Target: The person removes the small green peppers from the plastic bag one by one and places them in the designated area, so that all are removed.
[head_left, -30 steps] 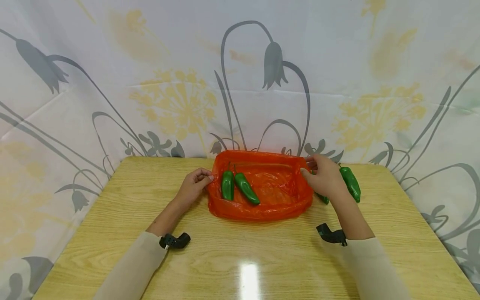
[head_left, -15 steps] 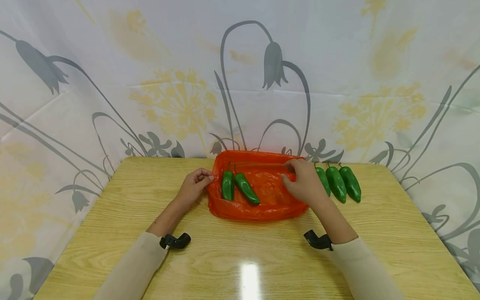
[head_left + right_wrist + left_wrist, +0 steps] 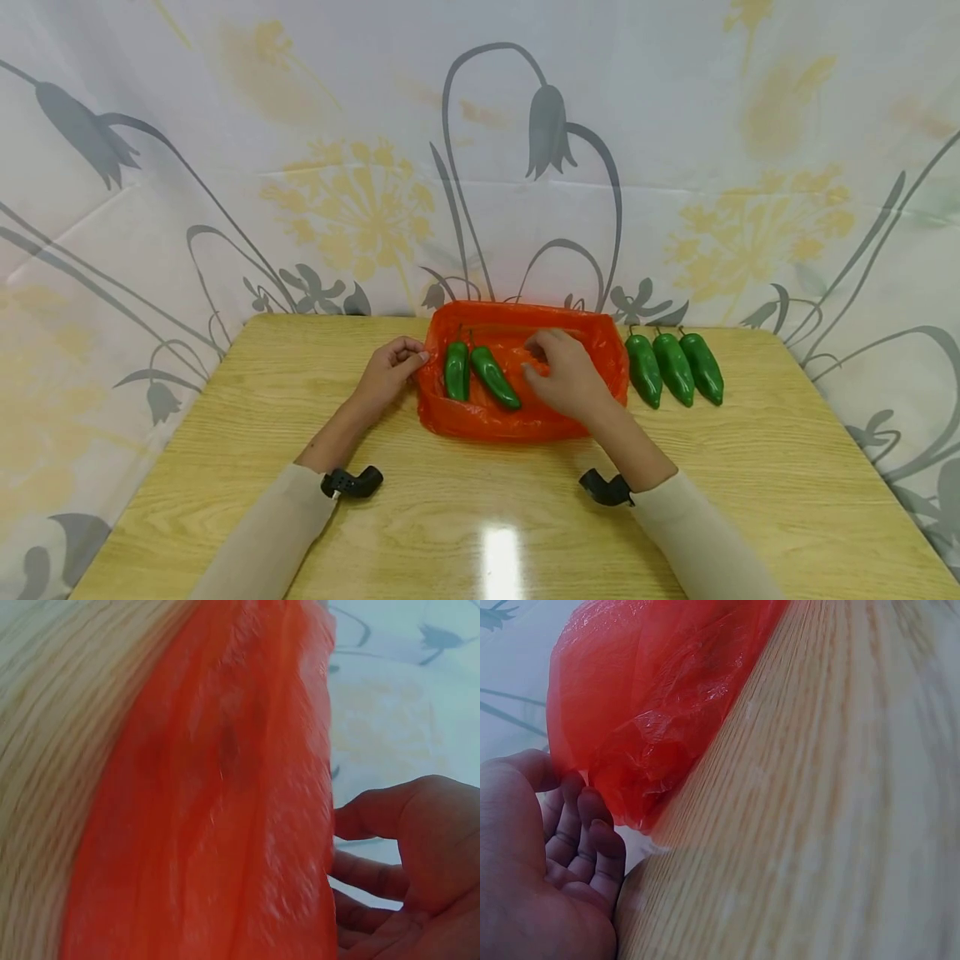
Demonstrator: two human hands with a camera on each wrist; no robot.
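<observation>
A red plastic bag (image 3: 495,425) lies spread in a rectangular shape with its mouth upward; whether a tray stands inside it cannot be told. Two green peppers (image 3: 456,372) (image 3: 494,379) rest side by side in its left part. My left hand (image 3: 384,375) pinches the bag's left edge between thumb and fingers, as the left wrist view also shows. Over the bag's right half hovers my right hand (image 3: 570,379), thumb and fingers apart and bent, with nothing between them. In the right wrist view the bag's wall (image 3: 202,825) hides part of these fingertips.
Right of the bag, three more green peppers (image 3: 644,372) (image 3: 674,371) (image 3: 702,369) lie in a row on the wooden table (image 3: 420,517). A flower-patterned cloth (image 3: 337,100) hangs behind the table's back edge.
My right hand has moved left from the bag's right edge to above its inside, bringing the three peppers at right into full view. The left hand stays at the left edge.
</observation>
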